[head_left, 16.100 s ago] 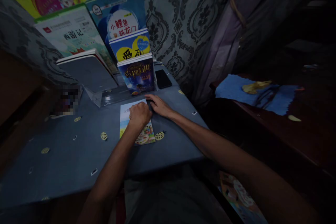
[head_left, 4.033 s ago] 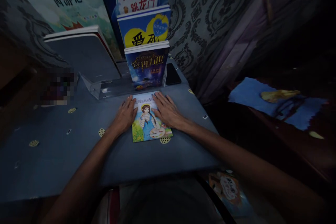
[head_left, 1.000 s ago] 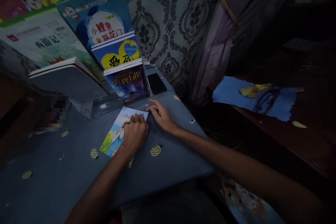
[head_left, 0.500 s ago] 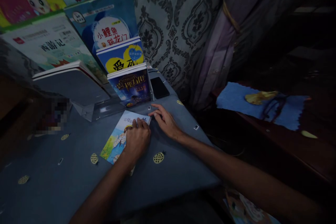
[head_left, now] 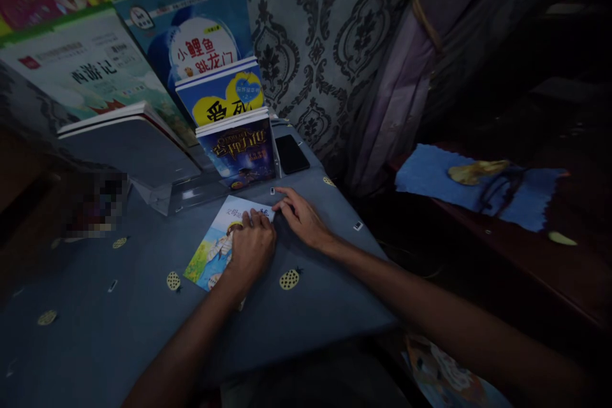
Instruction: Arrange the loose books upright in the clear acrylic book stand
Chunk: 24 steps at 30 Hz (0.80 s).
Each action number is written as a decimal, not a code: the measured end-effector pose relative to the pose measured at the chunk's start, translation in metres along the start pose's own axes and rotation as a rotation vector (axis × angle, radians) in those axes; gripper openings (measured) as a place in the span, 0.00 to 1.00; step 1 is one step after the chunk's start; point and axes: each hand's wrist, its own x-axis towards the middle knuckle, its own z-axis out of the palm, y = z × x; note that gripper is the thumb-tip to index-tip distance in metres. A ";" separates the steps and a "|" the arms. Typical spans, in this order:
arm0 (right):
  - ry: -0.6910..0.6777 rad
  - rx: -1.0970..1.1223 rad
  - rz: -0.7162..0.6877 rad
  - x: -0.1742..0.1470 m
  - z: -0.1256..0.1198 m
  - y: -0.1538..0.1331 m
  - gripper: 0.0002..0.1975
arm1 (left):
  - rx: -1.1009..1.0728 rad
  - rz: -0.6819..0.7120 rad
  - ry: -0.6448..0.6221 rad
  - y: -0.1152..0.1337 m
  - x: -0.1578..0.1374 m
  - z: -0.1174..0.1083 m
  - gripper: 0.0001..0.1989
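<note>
A thin picture book with a blue, green and yellow cover lies tilted on the tablecloth. On top of its right half rests my left hand, palm down, fingers laid over the cover near the title and covering part of the picture. At the book's upper right corner is my right hand, its index finger stretched out and its other fingers loosely bent. Its fingertips are close to the corner; whether they touch it I cannot make out. No thing shows in its fingers.
A clear rack holds several upright books, among them a dark blue book in front. Beside it lies a black phone. Patterned curtain hangs behind. To the right, a blue cloth lies on a dark red surface. The table edge is near me.
The view has shifted slightly, so the books and rack appear a little higher. Both hands stay at the same places on and beside the picture book.
</note>
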 end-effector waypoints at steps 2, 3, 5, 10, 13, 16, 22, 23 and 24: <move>-0.007 -0.024 0.009 0.001 0.000 0.001 0.17 | 0.002 0.002 -0.004 0.001 0.000 0.000 0.21; -0.009 -0.038 0.009 0.001 0.000 0.001 0.17 | 0.001 0.002 -0.006 0.001 0.000 0.000 0.21; -0.016 -0.067 0.001 0.001 0.000 0.002 0.18 | -0.004 -0.004 -0.008 0.001 0.000 0.000 0.21; -0.021 -0.156 -0.011 0.001 0.000 0.000 0.18 | -0.021 -0.011 -0.002 0.001 -0.002 0.001 0.21; -0.016 -0.197 -0.018 0.000 0.001 -0.001 0.18 | -0.031 -0.011 -0.005 0.001 -0.003 0.000 0.22; -0.010 -0.223 -0.027 0.000 0.001 -0.001 0.17 | -0.029 -0.015 -0.020 -0.001 -0.004 -0.001 0.22; -0.004 -0.190 -0.011 0.000 -0.001 -0.002 0.18 | -0.007 0.020 -0.008 -0.004 -0.008 -0.001 0.24; -0.003 -0.181 -0.005 0.000 -0.002 -0.002 0.18 | -0.009 0.024 0.000 -0.005 -0.008 0.000 0.24; -0.002 -0.173 0.000 0.000 -0.002 -0.002 0.18 | -0.015 0.026 0.008 -0.005 -0.009 0.001 0.24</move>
